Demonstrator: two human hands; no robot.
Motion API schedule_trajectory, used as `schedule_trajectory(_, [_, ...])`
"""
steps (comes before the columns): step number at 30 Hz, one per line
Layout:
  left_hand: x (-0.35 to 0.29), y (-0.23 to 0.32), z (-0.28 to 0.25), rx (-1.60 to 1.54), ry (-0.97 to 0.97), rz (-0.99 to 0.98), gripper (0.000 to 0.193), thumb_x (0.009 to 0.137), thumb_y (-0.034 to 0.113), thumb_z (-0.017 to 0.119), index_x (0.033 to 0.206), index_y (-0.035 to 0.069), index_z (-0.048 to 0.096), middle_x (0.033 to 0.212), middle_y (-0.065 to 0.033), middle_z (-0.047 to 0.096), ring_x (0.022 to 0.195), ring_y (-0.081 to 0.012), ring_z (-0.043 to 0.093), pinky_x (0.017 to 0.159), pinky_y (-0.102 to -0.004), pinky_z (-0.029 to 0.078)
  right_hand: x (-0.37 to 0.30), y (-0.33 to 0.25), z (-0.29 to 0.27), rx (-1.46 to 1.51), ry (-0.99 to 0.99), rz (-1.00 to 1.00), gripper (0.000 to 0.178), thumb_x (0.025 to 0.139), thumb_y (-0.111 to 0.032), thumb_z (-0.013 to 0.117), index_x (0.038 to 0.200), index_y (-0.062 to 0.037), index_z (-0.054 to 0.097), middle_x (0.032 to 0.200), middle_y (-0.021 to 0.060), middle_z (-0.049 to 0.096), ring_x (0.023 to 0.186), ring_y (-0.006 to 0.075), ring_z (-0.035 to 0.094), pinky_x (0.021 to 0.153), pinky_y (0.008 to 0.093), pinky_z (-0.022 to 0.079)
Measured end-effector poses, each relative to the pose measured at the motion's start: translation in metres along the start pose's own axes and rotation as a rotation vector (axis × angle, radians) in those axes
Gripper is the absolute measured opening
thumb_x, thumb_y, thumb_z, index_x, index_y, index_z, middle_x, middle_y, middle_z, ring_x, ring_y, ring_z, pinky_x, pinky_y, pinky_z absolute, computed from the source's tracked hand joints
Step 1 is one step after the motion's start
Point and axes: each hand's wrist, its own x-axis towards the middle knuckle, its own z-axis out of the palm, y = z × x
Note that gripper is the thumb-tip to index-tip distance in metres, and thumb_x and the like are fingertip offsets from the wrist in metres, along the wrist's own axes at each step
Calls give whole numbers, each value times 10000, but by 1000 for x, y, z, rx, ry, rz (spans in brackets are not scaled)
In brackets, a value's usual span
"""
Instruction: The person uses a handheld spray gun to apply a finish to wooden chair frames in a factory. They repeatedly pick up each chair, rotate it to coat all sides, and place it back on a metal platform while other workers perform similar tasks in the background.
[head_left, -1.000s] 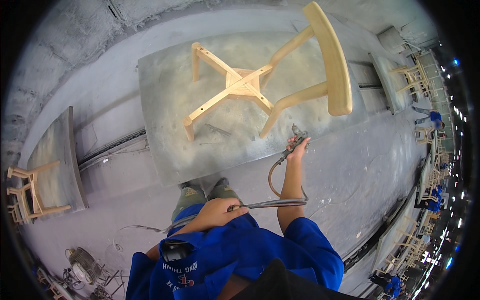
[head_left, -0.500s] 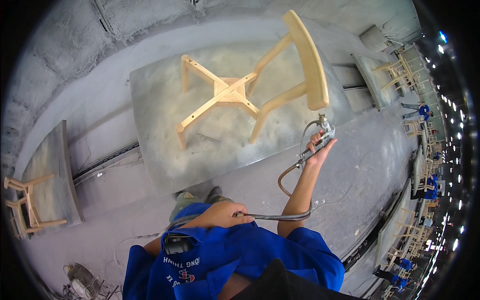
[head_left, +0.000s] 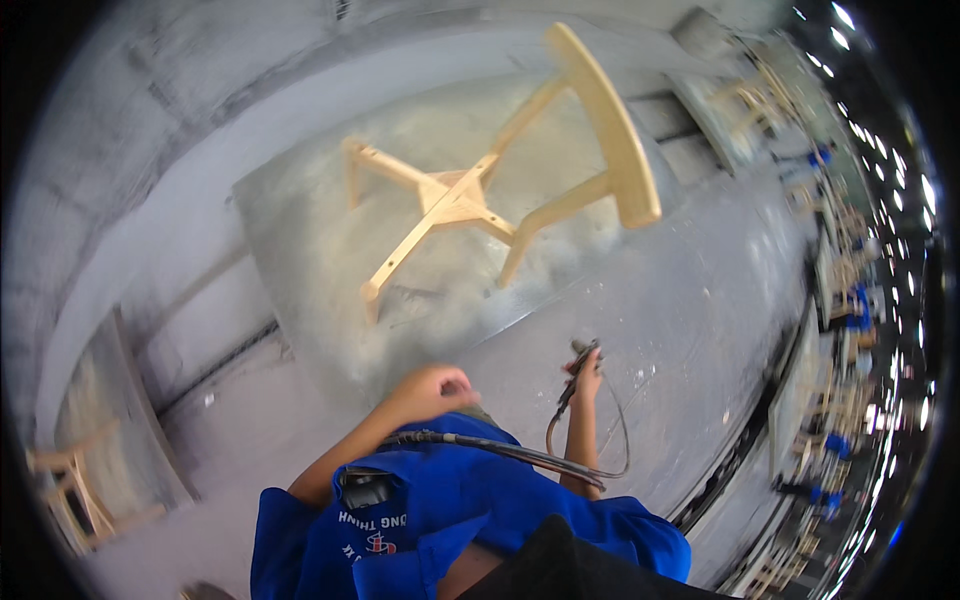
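My right hand [head_left: 592, 380] is wrapped round a metal spray gun [head_left: 579, 364], held low beyond the table's near edge. From the gun, hoses [head_left: 500, 447] loop down and run across the front of my blue shirt. My left hand [head_left: 432, 392] is raised just above the hoses, apart from them. Its fingers are curled in, with nothing seen in them, though motion smears them a little. A pale wooden chair frame [head_left: 603, 130] with a curved backrest and crossed seat rails stands on the grey table [head_left: 330, 260] in front of me.
To the left, another wooden frame [head_left: 82, 490] rests on a second grey board [head_left: 150, 410]. More chairs [head_left: 752, 100] stand on a table at the far right. Several people in blue, one person [head_left: 818, 156] among them, are along the right side with rows of chairs.
My left hand has let go of the hose and lifted away from it. My right hand has drawn the spray gun back toward me, away from the backrest. The view has tilted.
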Motion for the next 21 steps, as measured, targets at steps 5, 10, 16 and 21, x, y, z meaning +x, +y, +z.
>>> schedule_trajectory(5, [99,-45,-112,515,370,427,512,781,379,831,1136,49,666,1133,-163,679,1091,-356,621,939,-443,491,-92,139,-32,112,174,308,521,958,-578,564,1085,-93,707,720,65,651,573,184,636,457,329,465])
schedule_trajectory(10, [225,-65,-196,831,344,330,1027,617,412,919,1476,157,416,1466,-252,452,1400,-423,356,1158,-510,294,-210,279,-42,-188,482,608,588,858,-553,721,968,25,711,799,177,703,688,285,697,604,443,552])
schedule_trajectory(16, [299,-47,-230,1143,165,-17,1362,463,487,940,1584,280,195,1595,-251,259,1516,-410,129,1232,-560,38,-315,340,-26,-376,446,760,655,842,-594,712,985,45,711,859,220,710,771,334,705,671,462,550])
schedule_trajectory(21, [294,-43,-231,1189,173,72,1305,456,463,934,1554,275,254,1487,-244,403,1452,-410,274,1233,-550,87,-332,366,-4,-373,454,613,711,828,-628,704,999,62,710,909,256,716,841,375,712,727,478,549])
